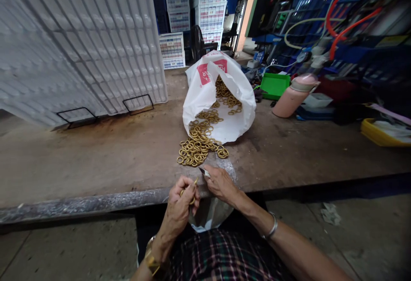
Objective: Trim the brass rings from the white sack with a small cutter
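Observation:
Brass-coloured rings (195, 150) spill from the mouth of a white plastic sack (224, 131) onto the workbench. My left hand (183, 197) is closed around a few of these rings at the bench's front edge, with one held up between thumb and forefinger. Just to its right, my right hand (221, 182) is closed on a small knife (203, 171), its dark blade pointing left toward the ring pile. The two hands are apart. Below them, an open clear bag (212, 212) hangs at my lap, partly covered by the hands.
White ribbed plastic trays (96, 37) stand in black wire holders on the left. To the right are a green tray (275, 86), a pink bottle (293, 97) and a yellow basket (382, 134). White crates (210, 13) and a black fan (197, 43) stand behind the sack.

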Motion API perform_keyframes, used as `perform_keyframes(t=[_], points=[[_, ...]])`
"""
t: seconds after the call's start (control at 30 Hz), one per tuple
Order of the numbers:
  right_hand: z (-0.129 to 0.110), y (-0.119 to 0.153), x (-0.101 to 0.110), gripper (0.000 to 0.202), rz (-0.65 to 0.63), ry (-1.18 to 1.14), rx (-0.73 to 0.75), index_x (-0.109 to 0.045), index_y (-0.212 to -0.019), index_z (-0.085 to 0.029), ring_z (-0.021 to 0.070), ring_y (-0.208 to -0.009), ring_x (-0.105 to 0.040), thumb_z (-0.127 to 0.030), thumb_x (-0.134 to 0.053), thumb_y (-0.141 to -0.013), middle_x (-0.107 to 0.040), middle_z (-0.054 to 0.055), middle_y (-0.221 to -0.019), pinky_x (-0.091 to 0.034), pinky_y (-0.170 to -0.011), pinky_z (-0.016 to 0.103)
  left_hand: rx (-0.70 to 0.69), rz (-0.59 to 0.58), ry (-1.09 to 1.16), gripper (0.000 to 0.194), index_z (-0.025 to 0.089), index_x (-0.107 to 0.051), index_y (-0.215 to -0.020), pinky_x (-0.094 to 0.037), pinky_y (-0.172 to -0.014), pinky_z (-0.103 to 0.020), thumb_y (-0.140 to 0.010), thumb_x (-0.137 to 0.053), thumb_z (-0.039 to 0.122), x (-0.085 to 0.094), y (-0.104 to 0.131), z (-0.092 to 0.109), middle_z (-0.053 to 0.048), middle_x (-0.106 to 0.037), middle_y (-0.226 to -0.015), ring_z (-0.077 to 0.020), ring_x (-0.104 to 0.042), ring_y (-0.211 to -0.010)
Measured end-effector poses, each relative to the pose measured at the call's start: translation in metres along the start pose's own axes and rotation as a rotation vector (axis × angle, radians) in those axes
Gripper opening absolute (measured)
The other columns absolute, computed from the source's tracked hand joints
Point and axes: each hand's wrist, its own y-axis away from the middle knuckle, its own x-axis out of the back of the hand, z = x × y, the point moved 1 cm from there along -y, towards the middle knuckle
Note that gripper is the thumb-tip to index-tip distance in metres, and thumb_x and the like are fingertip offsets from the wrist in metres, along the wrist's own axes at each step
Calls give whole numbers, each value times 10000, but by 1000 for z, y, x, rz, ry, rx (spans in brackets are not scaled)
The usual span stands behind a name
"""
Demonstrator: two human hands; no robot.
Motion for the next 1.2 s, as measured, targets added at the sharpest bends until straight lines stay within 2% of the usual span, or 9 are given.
perform_keyframes(t=[0.17,0.4,0.53,0.67,0.8,0.9,1.0,1.1,1.2], points=[[-10,9,0,193,56,-140,159,-548,-826,-166,135,-619,-510,-99,-402,-720,-592,23,-678,-284,-563,229,10,81,-61,307,172,-445,-741,-324,-362,-144,-799,-549,454,3,-6,-7,44,-481,-589,-58,-413,-433],[-17,13,0,234,-49,-105,192,-557,-866,-169,137,-609,-526,-87,-411,-703,-613,27,-693,-286,-553,230,20,94,-127,336,171,-447,-729,-329,-369,-147,-776,-558,485,5,-5,-6,38,-485,-577,-61,-409,-431],[-12,8,2,236,-106,17,116,-562,-871,-157,143,-586,-526,-107,-422,-688,-618,43,-679,-261,-528,241,39,9,-96,309,171,-447,-724,-327,-374,-149,-799,-548,454,5,5,-1,33,-489,-577,-60,-411,-432],[-5,-1,4,273,-78,135,14,-561,-913,-148,158,-608,-540,-107,-412,-688,-632,69,-710,-260,-538,252,172,-160,8,292,173,-449,-747,-309,-361,-149,-807,-542,444,1,22,-4,26,-501,-584,-58,-410,-418],[0,-13,-1,306,65,83,28,-546,-962,-160,176,-711,-567,-90,-390,-707,-642,69,-794,-323,-606,248,351,-163,101,288,159,-467,-736,-284,-352,-147,-780,-573,423,12,32,-34,8,-527,-574,-58,-408,-409],[-1,-21,-5,341,132,9,101,-530,-1013,-154,183,-835,-570,-80,-394,-708,-638,75,-920,-372,-708,252,504,-1,185,316,161,-466,-707,-269,-338,-158,-656,-670,396,27,30,-65,-18,-565,-597,-85,-448,-429],[-6,-30,-10,433,144,-16,155,-488,-1136,-145,185,-953,-556,-90,-409,-714,-609,91,-1075,-393,-790,261,608,186,127,288,137,-501,-657,-291,-357,-172,-589,-667,362,38,22,-92,-59,-587,-627,-98,-475,-454],[-14,-36,-15,514,130,19,180,-441,-1228,-155,181,-1010,-543,-88,-414,-719,-573,96,-1168,-399,-822,263,589,271,53,209,148,-508,-624,-317,-389,-180,-615,-606,332,38,8,-113,-43,-560,-596,-102,-484,-462],[-23,-40,-17,528,94,66,184,-443,-1231,-177,181,-982,-555,-87,-430,-711,-590,82,-1139,-404,-809,264,497,250,-28,210,178,-505,-602,-329,-395,-195,-667,-593,357,33,-7,-127,-4,-508,-533,-120,-487,-455]])
